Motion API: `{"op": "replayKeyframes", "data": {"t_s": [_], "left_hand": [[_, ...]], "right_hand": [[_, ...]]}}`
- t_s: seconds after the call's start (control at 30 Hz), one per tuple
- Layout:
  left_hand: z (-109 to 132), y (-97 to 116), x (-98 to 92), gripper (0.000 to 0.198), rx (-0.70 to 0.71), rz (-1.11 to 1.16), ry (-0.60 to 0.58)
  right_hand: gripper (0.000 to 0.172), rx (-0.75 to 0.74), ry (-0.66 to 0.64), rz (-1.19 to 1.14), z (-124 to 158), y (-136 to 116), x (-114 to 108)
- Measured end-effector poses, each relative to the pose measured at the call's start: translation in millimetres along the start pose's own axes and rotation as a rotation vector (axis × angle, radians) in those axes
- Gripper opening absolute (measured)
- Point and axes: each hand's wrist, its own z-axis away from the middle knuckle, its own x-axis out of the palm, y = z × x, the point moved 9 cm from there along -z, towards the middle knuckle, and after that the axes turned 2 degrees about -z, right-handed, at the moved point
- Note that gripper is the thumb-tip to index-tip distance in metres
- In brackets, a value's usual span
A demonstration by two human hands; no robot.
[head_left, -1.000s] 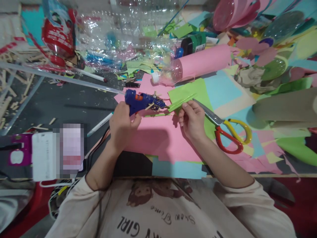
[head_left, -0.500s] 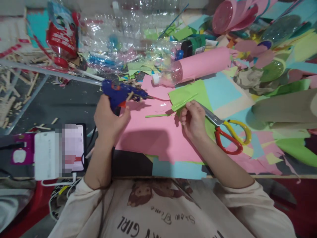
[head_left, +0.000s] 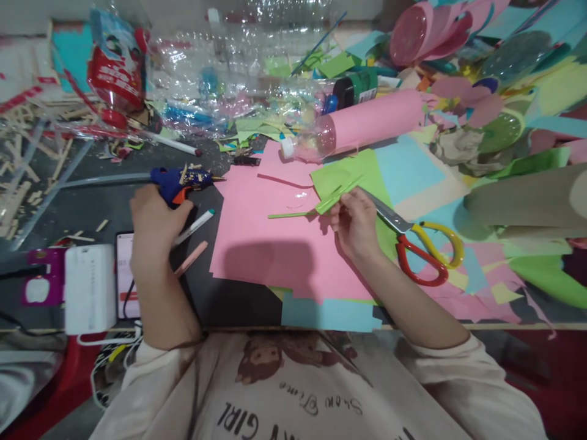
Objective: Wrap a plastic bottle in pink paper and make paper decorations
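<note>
My left hand [head_left: 156,229] is closed around the handle of a blue glue gun [head_left: 177,182], low over the dark table at the left. A long translucent glue stick [head_left: 107,179] trails from its back, and the nozzle points right. Between the thumb and fingers of my right hand [head_left: 356,223] is a folded green paper strip [head_left: 337,194]. Under it lie a green paper sheet [head_left: 367,162] and a large pink paper sheet [head_left: 261,244]. A thin green strip [head_left: 291,215] rests on the pink sheet. Scissors [head_left: 398,224] with red and yellow handles lie right beside my right hand.
A pink-wrapped plastic bottle [head_left: 378,122] lies behind the sheets. Clear plastic bottles [head_left: 238,67] and paper scraps fill the back. A red-labelled bottle [head_left: 114,67], wooden sticks [head_left: 18,159], a white power adapter [head_left: 89,287] and a phone [head_left: 125,269] are at left. Two pens [head_left: 195,226] lie near my left hand.
My left hand has moved left and lowered with the glue gun, away from the green paper and off the pink sheet. My right hand has barely moved, still pinching the green strip.
</note>
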Motion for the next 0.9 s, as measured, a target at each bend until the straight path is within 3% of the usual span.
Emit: {"op": "replayKeyframes", "data": {"t_s": [0.07, 0.17, 0.2, 0.3, 0.37, 0.53, 0.9], "left_hand": [[4.7, 7.5, -7.7, 0.026, 0.045, -0.017, 0.111], [27.4, 44.8, -2.5, 0.034, 0.224, 0.146, 0.214], [37.0, 62.5, 12.8, 0.032, 0.3, 0.289, 0.116], [75.5, 120.1, 74.9, 0.045, 0.472, 0.682, -0.379], [90.9, 140.7, 97.3, 0.055, 0.473, 0.87, -0.494], [90.4, 145.4, 115.5, 0.054, 0.413, 1.06, -0.463], [91.1, 139.7, 107.3, 0.052, 0.496, 1.075, -0.377]], "right_hand": [[0.036, 0.014, -0.015, -0.008, 0.4, 1.1, 1.9], [0.037, 0.041, -0.077, -0.029, 1.7, 4.5, 8.6], [0.037, 0.049, -0.101, -0.03, 2.5, 6.1, 11.0], [0.037, 0.075, -0.148, -0.029, 5.4, 11.9, 16.2], [0.038, 0.091, -0.174, -0.034, 7.4, 15.8, 19.3], [0.039, 0.097, -0.215, -0.051, 9.7, 20.0, 24.2], [0.034, 0.063, -0.22, 0.005, 12.0, 19.5, 22.3]]}}
